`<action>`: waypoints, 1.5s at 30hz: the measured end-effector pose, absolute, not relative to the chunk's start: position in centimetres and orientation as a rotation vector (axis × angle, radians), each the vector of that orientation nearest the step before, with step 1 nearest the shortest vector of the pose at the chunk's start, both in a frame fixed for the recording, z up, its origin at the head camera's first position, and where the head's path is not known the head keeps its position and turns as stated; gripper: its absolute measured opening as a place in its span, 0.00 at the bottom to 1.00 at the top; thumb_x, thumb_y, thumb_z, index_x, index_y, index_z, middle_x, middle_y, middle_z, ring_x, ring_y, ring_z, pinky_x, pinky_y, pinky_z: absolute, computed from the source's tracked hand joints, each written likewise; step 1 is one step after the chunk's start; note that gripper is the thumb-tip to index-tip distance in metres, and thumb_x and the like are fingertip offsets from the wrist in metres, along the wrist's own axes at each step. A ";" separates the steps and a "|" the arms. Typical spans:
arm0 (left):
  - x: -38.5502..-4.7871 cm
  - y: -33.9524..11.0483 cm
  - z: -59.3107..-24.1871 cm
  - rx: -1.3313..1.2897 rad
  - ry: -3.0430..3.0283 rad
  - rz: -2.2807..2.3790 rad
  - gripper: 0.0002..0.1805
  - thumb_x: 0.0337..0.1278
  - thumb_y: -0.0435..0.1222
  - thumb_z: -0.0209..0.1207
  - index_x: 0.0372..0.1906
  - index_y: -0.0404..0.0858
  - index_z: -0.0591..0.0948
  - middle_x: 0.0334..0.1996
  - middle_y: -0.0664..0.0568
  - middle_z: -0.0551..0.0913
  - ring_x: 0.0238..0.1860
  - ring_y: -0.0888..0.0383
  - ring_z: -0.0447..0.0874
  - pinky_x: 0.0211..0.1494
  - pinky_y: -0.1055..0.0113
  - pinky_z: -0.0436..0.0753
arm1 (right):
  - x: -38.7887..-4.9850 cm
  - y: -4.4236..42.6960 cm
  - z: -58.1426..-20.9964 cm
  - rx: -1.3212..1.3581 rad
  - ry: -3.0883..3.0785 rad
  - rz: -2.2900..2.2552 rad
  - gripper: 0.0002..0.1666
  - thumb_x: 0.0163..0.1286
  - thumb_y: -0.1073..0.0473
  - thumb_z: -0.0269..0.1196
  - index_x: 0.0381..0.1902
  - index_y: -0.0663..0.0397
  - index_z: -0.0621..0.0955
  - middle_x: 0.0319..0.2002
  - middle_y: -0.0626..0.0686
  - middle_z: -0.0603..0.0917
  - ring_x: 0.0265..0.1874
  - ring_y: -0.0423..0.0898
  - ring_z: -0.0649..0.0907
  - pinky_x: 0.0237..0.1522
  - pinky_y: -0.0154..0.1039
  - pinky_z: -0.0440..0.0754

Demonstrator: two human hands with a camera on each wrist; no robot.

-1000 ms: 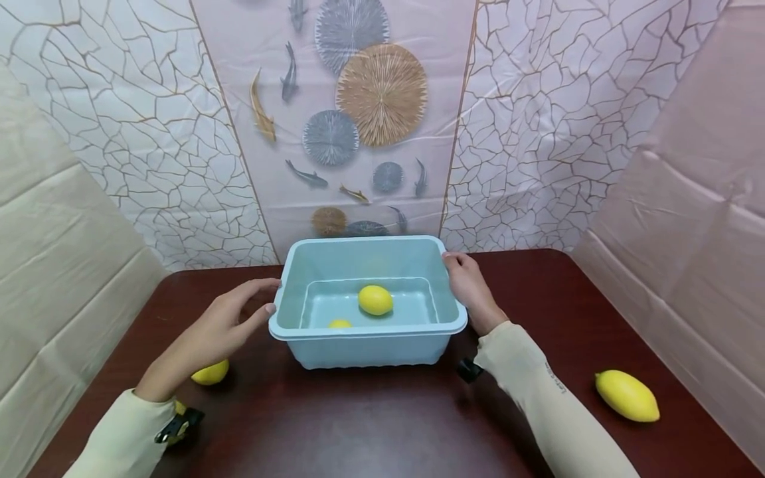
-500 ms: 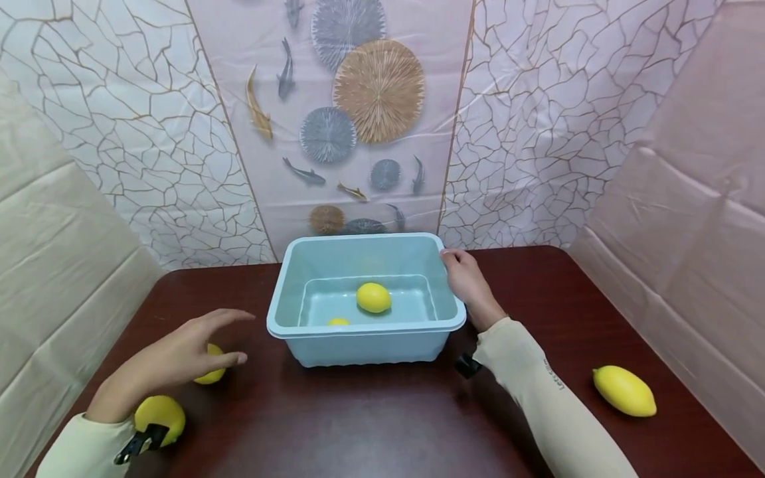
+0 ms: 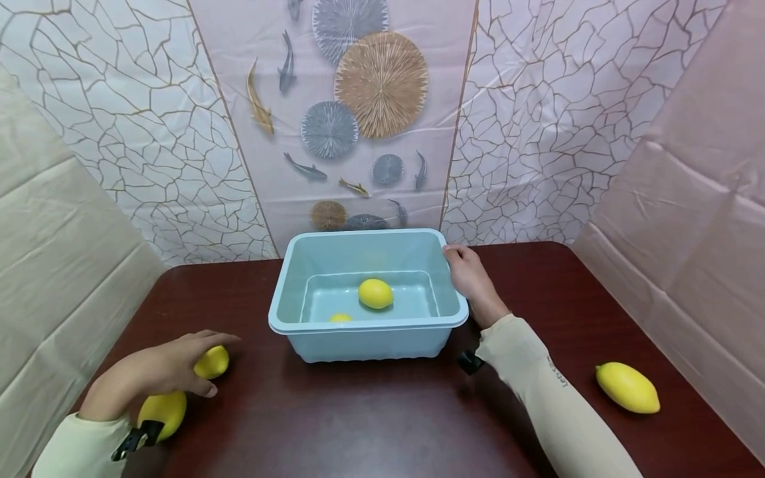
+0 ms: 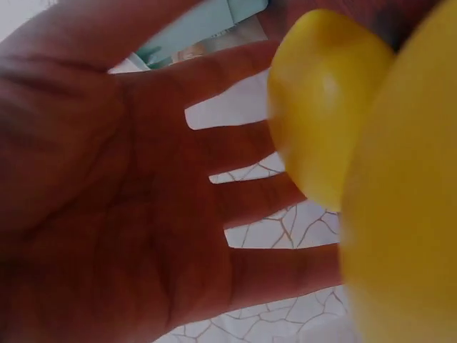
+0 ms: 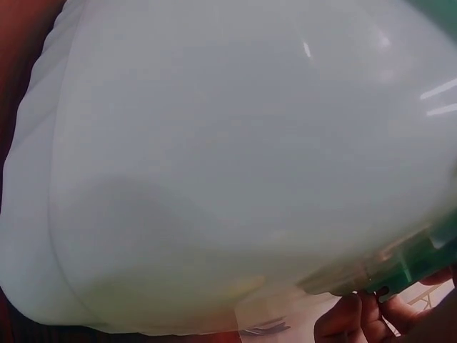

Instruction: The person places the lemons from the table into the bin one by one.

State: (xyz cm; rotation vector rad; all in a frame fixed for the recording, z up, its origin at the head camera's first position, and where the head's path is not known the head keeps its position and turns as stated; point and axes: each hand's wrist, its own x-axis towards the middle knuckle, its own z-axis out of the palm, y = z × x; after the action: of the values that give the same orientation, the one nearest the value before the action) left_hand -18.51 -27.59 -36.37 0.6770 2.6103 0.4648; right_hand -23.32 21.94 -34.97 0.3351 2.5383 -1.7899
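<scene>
A light blue plastic basin [image 3: 370, 344] stands at the back middle of the table. Inside it lie two lemons, one whole in view [image 3: 375, 293] and one lemon [image 3: 340, 318] mostly hidden by the front wall. My right hand [image 3: 475, 285] grips the basin's right rim; in the right wrist view its fingers [image 5: 343, 318] curl at the rim's edge. At the left, my left hand [image 3: 158, 368] spreads its fingers just over a lemon [image 3: 213, 362], without closing round it. Whether they touch I cannot tell. A second lemon [image 3: 164, 413] sits by the left wrist, large in the left wrist view [image 4: 407, 214].
Another lemon [image 3: 627, 387] lies on the dark red-brown table [image 3: 370, 418] at the right. A patterned cloth [image 3: 508, 133] hangs behind the table, and pale padded panels [image 3: 675, 219] flank both sides.
My left hand has left the basin's left rim and moved left and toward me, to the lemons there. The right hand keeps its hold on the rim; the basin stays in place.
</scene>
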 end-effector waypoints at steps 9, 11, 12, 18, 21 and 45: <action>-19.4 -28.1 -37.6 0.704 2.612 0.436 0.38 0.47 0.32 0.79 0.67 0.38 0.78 0.58 0.43 0.80 0.53 0.45 0.78 0.55 0.47 0.78 | -23.3 22.2 -34.9 0.323 2.524 -1.796 0.33 0.89 0.45 0.41 0.80 0.60 0.63 0.75 0.62 0.68 0.71 0.57 0.72 0.71 0.56 0.72; -19.5 -28.1 -37.9 0.719 2.618 0.425 0.37 0.47 0.32 0.80 0.66 0.38 0.78 0.54 0.46 0.80 0.48 0.50 0.77 0.52 0.51 0.78 | -23.3 22.2 -34.9 0.322 2.524 -1.804 0.33 0.89 0.45 0.41 0.79 0.60 0.64 0.75 0.61 0.69 0.70 0.56 0.73 0.71 0.56 0.73; -19.6 -28.1 -38.0 0.730 2.623 0.419 0.37 0.47 0.33 0.80 0.65 0.38 0.79 0.52 0.47 0.80 0.47 0.51 0.76 0.51 0.52 0.78 | -23.2 22.2 -34.9 0.320 2.526 -1.804 0.33 0.89 0.44 0.41 0.79 0.60 0.64 0.75 0.61 0.69 0.70 0.56 0.73 0.71 0.56 0.73; -19.7 -28.0 -38.1 0.745 2.627 0.417 0.35 0.47 0.35 0.80 0.63 0.39 0.79 0.50 0.49 0.81 0.45 0.53 0.76 0.48 0.54 0.77 | -23.3 22.1 -35.1 0.318 2.515 -1.808 0.33 0.89 0.45 0.41 0.79 0.59 0.64 0.75 0.61 0.69 0.71 0.56 0.72 0.71 0.56 0.72; -19.7 -28.0 -38.1 0.723 2.586 0.455 0.35 0.49 0.36 0.79 0.64 0.41 0.79 0.51 0.51 0.81 0.46 0.52 0.76 0.47 0.54 0.77 | -23.3 22.0 -35.2 0.316 2.509 -1.808 0.33 0.89 0.45 0.41 0.79 0.59 0.64 0.75 0.61 0.68 0.71 0.56 0.71 0.72 0.56 0.71; -19.3 -26.3 -37.2 1.059 2.666 0.649 0.24 0.56 0.43 0.76 0.57 0.52 0.82 0.43 0.61 0.78 0.39 0.65 0.76 0.41 0.67 0.77 | -23.2 22.1 -35.0 0.310 2.512 -1.813 0.33 0.89 0.45 0.42 0.79 0.60 0.64 0.76 0.61 0.67 0.72 0.57 0.70 0.73 0.57 0.70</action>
State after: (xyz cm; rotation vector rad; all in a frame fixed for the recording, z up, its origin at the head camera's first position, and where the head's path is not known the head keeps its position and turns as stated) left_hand -19.35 -26.33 -37.21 1.0587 2.6661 0.6494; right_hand -23.19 22.14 -34.99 0.3105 2.5120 -1.8131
